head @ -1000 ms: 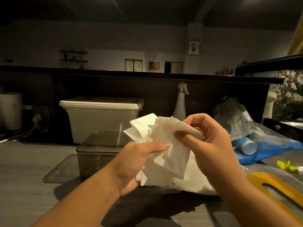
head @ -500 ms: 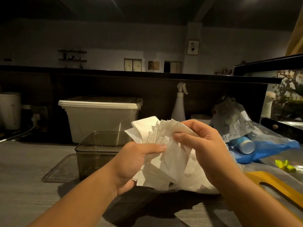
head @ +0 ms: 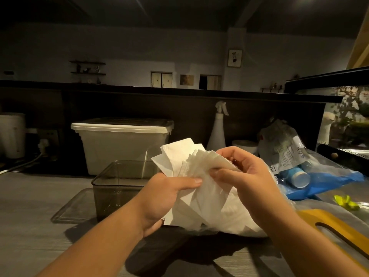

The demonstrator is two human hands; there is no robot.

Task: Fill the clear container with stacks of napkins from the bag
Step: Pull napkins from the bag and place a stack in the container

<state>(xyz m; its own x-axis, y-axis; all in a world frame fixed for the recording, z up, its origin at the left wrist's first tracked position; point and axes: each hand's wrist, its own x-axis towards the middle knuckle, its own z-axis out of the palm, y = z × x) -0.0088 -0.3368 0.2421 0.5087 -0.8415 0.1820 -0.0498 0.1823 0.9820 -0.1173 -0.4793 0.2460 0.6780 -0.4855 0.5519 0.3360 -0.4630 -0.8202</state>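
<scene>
Napkins [head: 201, 204] have fanned wider, pinched between left hand [head: 162, 198] and right hand [head: 249, 176].

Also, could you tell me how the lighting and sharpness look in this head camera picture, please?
Head view: dim overall, with the napkins the brightest thing; the left hand and right hand throw a dark shadow on the counter; the far wall is murky.

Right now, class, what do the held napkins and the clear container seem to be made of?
The napkins: soft matte white paper, likely tissue; edges fan and crumple. The clear container: probably smooth, tinted plastic; see-through walls, rounded corners.
</scene>
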